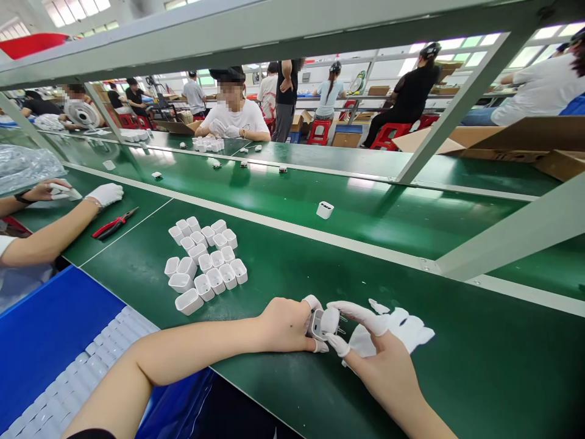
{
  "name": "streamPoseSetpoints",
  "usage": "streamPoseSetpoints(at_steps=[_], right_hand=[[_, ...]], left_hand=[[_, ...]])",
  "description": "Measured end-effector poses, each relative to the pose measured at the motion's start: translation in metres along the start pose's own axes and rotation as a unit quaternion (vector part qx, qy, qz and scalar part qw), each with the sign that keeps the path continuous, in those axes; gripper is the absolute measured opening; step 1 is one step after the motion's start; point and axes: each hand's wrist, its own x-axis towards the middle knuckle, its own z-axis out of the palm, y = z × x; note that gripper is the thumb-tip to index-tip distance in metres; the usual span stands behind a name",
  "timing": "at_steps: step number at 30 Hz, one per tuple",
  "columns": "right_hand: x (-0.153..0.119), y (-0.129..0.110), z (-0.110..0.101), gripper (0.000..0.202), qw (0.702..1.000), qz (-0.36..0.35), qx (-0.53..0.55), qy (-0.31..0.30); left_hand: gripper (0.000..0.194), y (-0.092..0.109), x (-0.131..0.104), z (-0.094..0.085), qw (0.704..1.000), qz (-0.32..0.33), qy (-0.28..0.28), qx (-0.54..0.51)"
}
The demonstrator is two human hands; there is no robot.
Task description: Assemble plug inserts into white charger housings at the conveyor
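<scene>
Low over the green bench, my left hand (pixel 290 323) grips a white charger housing (pixel 316 325), its slotted end showing. White coverings sit on the fingertips I can see. My right hand (pixel 381 344) pinches a white plug piece (pixel 329 321) between thumb and finger, right against the housing. Thin metal pins (pixel 342 323) stick out on the right; I cannot tell how far the two parts are joined. Beneath and beyond my right hand lies a crumpled white piece that looks like a glove (pixel 411 329). Left of my hands stand several open white housings (pixel 214 280).
Red-handled pliers (pixel 114 224) lie beside a co-worker's gloved hand (pixel 105 194) at left. One white housing (pixel 325 210) sits on the green belt (pixel 365 225). A blue bin (pixel 41 341) of white parts is at lower left. A metal post (pixel 516 231) rises at right.
</scene>
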Motion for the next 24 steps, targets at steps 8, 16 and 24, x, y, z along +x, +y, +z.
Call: streamPoseSetpoints(at_steps=[8,16,24], right_hand=[[0.001,0.006,0.01,0.034,0.999,-0.033,-0.01,-0.024],[0.001,0.007,0.007,0.034,0.997,-0.059,-0.045,-0.011],[0.0,-0.002,0.005,0.035,0.999,-0.001,-0.037,0.001]], left_hand=[[0.05,-0.003,0.001,0.004,1.0,-0.01,0.004,-0.002],[0.05,-0.002,0.001,0.003,1.0,-0.012,0.004,0.001],[0.051,0.0,0.0,0.0,1.0,-0.013,0.0,0.0]])
